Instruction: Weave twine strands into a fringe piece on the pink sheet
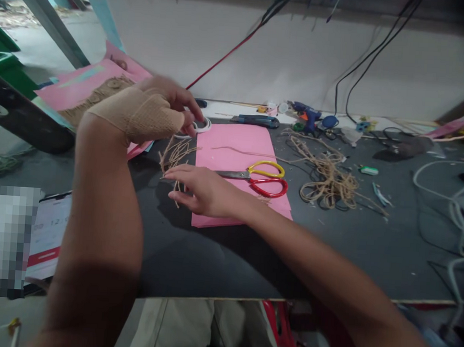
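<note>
Dark bench (218, 267) is carrying pink paper (238, 137). L hand (157, 109), wrapped, is curling near the twine's far end; can't tell its grip. R hand (211, 193) is parting thumb & fingers at the twine bunch (175, 157), by paper's L edge, prob. sorting strands; next move's calling for a light pinch. Twine's looking tan, thin, tangled.

Thin tan strands of fibrous-looking twine (174, 153) sit in a loose, spiky bunch by the left edge of the pink paper (238, 137), ends splaying unevenly, lower part partly hidden; smooth white rounded loops (207, 125) show, partly covered, at the paper's upper-left corner
</note>
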{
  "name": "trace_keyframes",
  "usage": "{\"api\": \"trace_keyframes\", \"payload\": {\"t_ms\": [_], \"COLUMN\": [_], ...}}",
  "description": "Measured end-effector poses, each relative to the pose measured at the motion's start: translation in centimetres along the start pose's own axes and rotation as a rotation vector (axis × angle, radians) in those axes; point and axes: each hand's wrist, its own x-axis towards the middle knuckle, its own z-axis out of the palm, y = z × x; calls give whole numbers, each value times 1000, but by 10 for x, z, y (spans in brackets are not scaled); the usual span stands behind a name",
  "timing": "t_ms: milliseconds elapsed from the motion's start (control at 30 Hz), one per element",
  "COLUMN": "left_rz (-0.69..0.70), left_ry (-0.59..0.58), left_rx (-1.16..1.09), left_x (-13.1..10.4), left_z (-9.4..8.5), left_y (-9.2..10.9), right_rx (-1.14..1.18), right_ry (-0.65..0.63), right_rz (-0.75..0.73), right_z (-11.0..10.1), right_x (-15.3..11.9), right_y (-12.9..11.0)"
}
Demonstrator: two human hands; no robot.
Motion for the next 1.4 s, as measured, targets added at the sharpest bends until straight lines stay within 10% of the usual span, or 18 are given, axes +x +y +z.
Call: {"api": "trace_keyframes", "payload": {"t_ms": [733,900,1167,1400], "left_rz": [113,231,184,196], "left_ry": [121,146,357,470], "left_rx": [-120,-301,-262,-343], "left_x": [-13,-23,-23,-11], "left_z": [-8,-13,-14,-7], "left_y": [12,17,15,7], "right_rx": [68,287,523,288], "right_ry": [304,189,58,-41], "right_rz": [170,50,419,306], "right_z": [2,-3,7,-4], "right_x": [-17,-13,-10,-13], "right_y": [-2,-8,-13,-15]}}
